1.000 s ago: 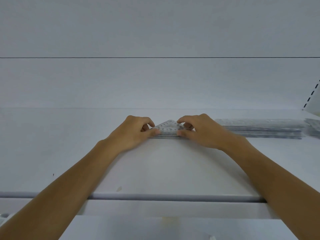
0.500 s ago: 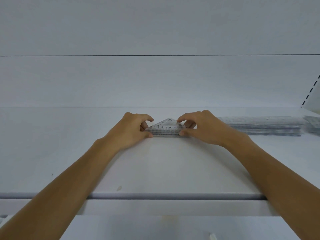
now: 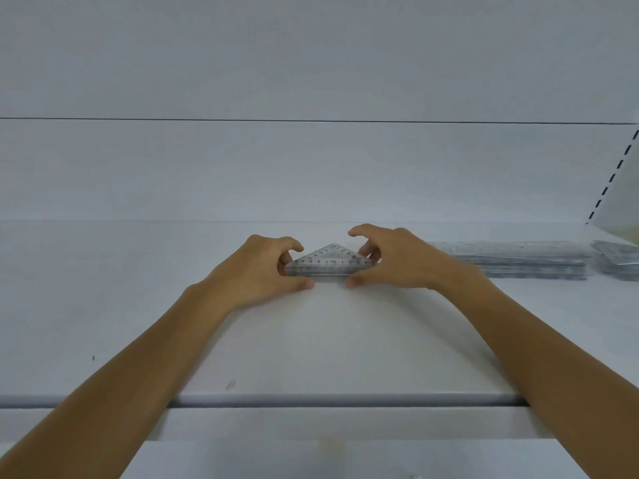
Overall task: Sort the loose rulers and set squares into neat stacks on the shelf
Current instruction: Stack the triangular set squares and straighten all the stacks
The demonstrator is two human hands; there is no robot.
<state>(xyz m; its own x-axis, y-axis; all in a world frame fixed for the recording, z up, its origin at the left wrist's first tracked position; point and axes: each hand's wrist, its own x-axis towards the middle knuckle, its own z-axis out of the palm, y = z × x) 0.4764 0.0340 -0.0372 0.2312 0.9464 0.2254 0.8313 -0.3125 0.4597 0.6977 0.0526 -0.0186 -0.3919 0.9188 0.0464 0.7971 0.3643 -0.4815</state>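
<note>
My left forearm reaches in from the lower left across the flat white shelf, passing over the grey rail that runs along its front edge. My left hand is curled round the left corner of a small stack of clear plastic triangular set squares. Its thumb lies against the long front edge and its bent fingers sit behind the sloped side.

The stack lies flat on the shelf, about mid-depth, with its long edge facing me and its apex pointing at the white back wall. The black printed numbers on the top piece are readable.

My right hand grips the stack's right corner in the same way. The thumb tip presses the front edge, close to my left thumb, and the bent fingers tuck behind the slope. The forefinger is raised above the triangle and touches nothing.

Just right of that hand, apart from the triangles, a long low stack of clear straight rulers lies parallel to the shelf front. Beside it, at the frame's edge, sits another transparent pile whose shape I cannot make out. Above it rises a white slotted upright.
</note>
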